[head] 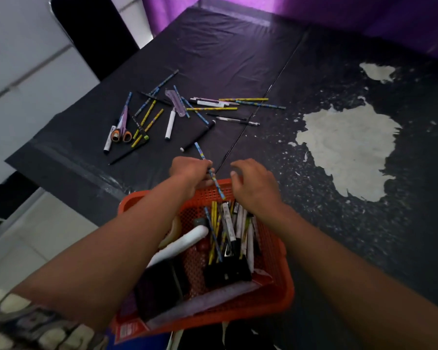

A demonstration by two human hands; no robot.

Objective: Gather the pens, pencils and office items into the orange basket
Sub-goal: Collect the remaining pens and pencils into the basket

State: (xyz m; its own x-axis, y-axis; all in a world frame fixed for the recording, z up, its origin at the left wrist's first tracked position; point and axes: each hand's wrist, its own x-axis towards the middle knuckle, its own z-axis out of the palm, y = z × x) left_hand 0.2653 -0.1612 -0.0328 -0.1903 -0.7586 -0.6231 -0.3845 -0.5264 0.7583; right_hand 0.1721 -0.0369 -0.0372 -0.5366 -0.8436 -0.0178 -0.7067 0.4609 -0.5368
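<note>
Left hand [191, 170] pinches a blue pencil [210, 171] over the basket [276, 248] rim; right hand [253, 183] hovers loose, empty. Best tip it in lengthwise beside the other pens.

One head-worn wide-angle view looks forward and down, close over the orange basket [276, 251] at lower centre; table [225, 46] fills the upper frame.

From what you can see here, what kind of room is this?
Probably a makeshift indoor work area, not a proper office: a table under taped-down black plastic, purple curtain behind, pale tiled floor below.
</note>
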